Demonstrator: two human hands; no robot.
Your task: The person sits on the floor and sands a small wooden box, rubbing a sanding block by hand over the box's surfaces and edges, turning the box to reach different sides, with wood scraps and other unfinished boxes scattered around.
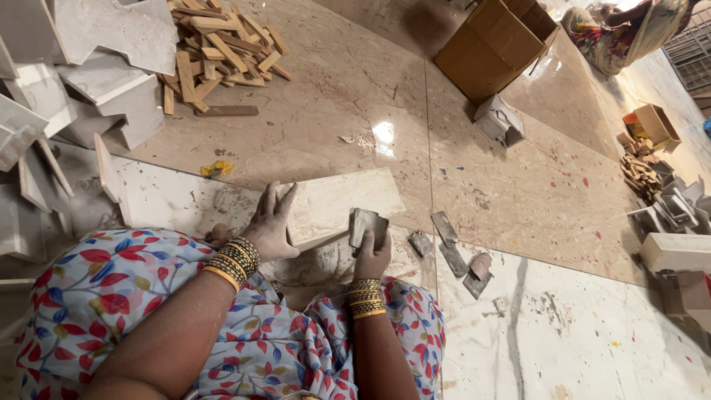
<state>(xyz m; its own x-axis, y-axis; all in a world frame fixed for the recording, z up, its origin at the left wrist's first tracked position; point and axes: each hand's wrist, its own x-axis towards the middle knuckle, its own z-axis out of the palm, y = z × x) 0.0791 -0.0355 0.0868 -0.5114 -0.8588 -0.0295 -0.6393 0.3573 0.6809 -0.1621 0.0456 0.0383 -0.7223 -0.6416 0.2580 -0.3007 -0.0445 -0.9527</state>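
Note:
A pale rectangular stone tile piece lies on the polished floor in front of my knees. My left hand rests flat on its near left corner, fingers spread. My right hand grips a small grey sanding pad and holds it against the tile's near right edge. Both wrists carry stacks of gold bangles, and flower-printed cloth covers my lap.
Several worn grey pads lie to the right of my hand. Cut tile pieces and a heap of wooden strips sit at far left. A cardboard box stands behind; another person sits at top right beside more offcuts.

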